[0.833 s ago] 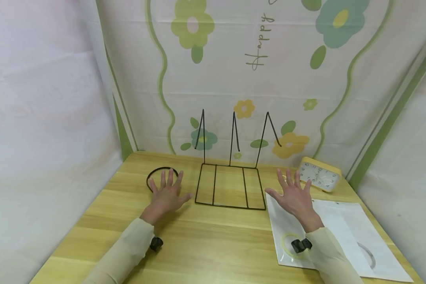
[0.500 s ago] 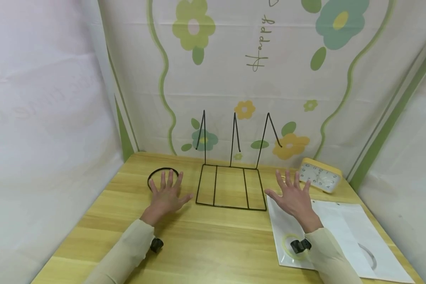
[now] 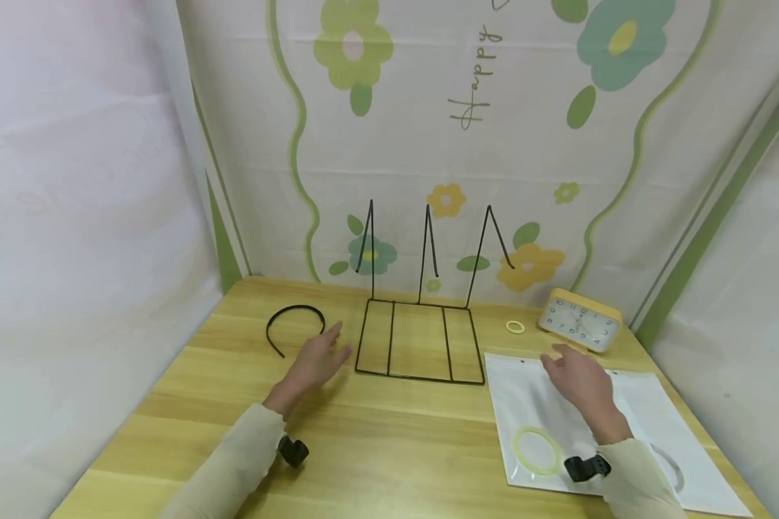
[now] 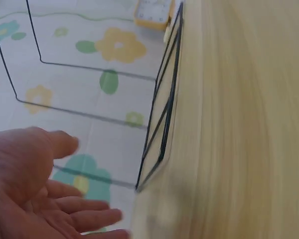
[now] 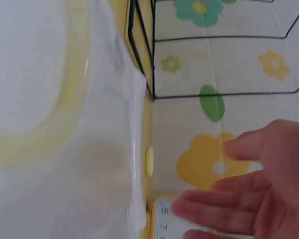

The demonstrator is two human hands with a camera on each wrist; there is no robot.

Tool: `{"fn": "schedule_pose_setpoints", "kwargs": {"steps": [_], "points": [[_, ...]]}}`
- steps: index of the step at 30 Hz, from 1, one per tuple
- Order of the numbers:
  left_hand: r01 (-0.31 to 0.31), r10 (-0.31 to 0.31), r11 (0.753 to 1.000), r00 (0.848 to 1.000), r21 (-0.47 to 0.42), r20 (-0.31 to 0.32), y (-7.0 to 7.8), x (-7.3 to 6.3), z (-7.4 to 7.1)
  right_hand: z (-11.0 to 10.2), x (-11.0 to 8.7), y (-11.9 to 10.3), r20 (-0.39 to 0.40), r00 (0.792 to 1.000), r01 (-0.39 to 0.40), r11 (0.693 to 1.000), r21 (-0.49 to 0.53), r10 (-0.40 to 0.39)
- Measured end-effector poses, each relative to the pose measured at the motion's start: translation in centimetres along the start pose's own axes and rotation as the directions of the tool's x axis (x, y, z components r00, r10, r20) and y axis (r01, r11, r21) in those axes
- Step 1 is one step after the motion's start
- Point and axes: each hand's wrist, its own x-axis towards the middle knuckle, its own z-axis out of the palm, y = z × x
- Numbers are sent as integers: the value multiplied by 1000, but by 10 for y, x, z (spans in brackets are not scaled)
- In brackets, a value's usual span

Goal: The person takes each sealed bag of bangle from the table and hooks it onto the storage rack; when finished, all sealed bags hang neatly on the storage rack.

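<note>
My left hand (image 3: 313,364) is above the table just left of the black wire rack (image 3: 422,377), its fingers loosely extended and holding nothing. A black headband (image 3: 295,307) lies beyond it, its right end partly behind the fingers. Over the white plastic bags (image 3: 509,404) at the right hovers my right hand (image 3: 581,382), also holding nothing. In the right wrist view, the relaxed fingers of my right hand (image 5: 249,194) appear in front of the yellow clock (image 5: 164,219). The left wrist view shows my left hand (image 4: 45,184) with thumb apart, near the rack's prongs.
A small yellow ring (image 3: 516,327) lies between the rack and the clock. A larger pale yellow ring (image 3: 516,448) shows on the left bag, and a grey arc (image 3: 675,468) on the right one. A floral curtain (image 3: 402,144) hangs behind the wooden table (image 3: 389,447).
Both hands, spread flat before, have turned inward with fingers closer together. My right hand has shifted right and nearer, uncovering the small yellow ring; more of the headband shows.
</note>
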Motion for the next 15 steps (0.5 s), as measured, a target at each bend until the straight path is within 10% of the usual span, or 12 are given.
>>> {"fn": "schedule_pose_setpoints", "kwargs": {"steps": [7,15], "points": [[54,-55,998,998,37,26,0,15,21,14,-9,28,225,966,-108,989,-103,129],[62,-65,996,996,59,53,-3,23,41,17,-14,36,250,947,-204,979,-23,203]]}}
